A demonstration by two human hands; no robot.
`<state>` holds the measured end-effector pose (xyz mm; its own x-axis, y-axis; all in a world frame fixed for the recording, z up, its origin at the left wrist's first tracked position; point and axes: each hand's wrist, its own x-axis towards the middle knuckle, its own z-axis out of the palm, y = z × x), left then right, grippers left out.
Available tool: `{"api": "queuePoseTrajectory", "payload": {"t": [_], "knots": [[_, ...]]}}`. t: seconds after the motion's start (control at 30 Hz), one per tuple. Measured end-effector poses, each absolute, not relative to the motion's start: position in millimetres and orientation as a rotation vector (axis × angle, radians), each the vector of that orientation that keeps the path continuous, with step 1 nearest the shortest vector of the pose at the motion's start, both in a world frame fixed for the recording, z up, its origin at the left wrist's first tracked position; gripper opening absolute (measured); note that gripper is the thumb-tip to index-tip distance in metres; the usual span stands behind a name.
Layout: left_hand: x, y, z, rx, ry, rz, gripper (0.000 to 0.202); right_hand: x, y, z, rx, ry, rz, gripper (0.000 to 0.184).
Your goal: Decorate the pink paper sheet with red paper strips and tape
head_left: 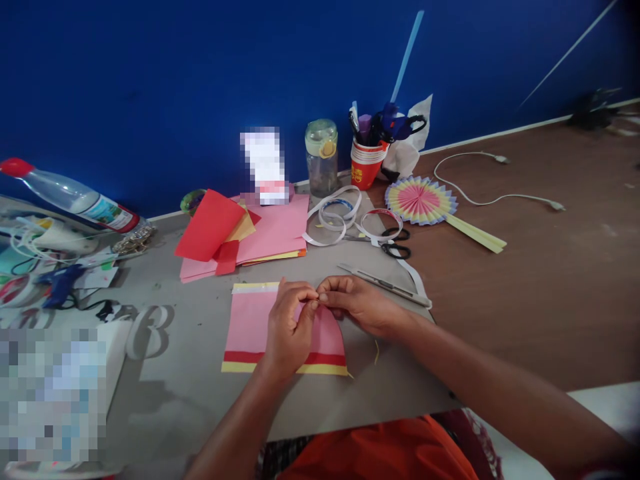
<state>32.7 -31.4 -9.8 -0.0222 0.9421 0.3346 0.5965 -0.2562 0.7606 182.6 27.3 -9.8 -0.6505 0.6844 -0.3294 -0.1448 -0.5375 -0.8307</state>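
Note:
A pink paper sheet (247, 327) with red and yellow strips along its near edge lies on the grey board (200, 393) in front of me. My left hand (289, 330) rests over the sheet, fingers curled. My right hand (357, 303) meets it from the right. Both pinch together at the sheet's far edge, where a pale tape strip (255, 287) runs; what sits between the fingertips is too small to make out.
A stack of pink, red and yellow papers (250, 233) lies beyond. Tape rolls (340, 213), scissors (395, 247), a craft knife (383, 283), a paper fan (425, 200), a red cup of pens (367, 163), a jar (321, 157), a bottle (75, 197) and a blue glue gun (60, 283) surround the board.

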Motion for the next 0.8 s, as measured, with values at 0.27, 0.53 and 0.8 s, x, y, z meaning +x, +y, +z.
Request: {"api": "queuePoseTrajectory", "payload": {"t": [0.27, 0.53, 0.8], "knots": [[32.3, -31.4, -9.4, 1.885, 1.585, 1.19, 0.007, 183.6, 29.0, -9.5, -0.881, -1.085, 2.233, 0.03], [32.4, -29.7, -8.2, 1.856, 1.581, 1.269, 0.006, 184.0, 26.5, -8.4, -0.916, -1.311, 2.01, 0.014], [28.9, -29.7, -9.9, 1.715, 1.663, 1.276, 0.004, 181.3, 21.2, -14.3, -0.823, -1.74, 1.395, 0.007]]}}
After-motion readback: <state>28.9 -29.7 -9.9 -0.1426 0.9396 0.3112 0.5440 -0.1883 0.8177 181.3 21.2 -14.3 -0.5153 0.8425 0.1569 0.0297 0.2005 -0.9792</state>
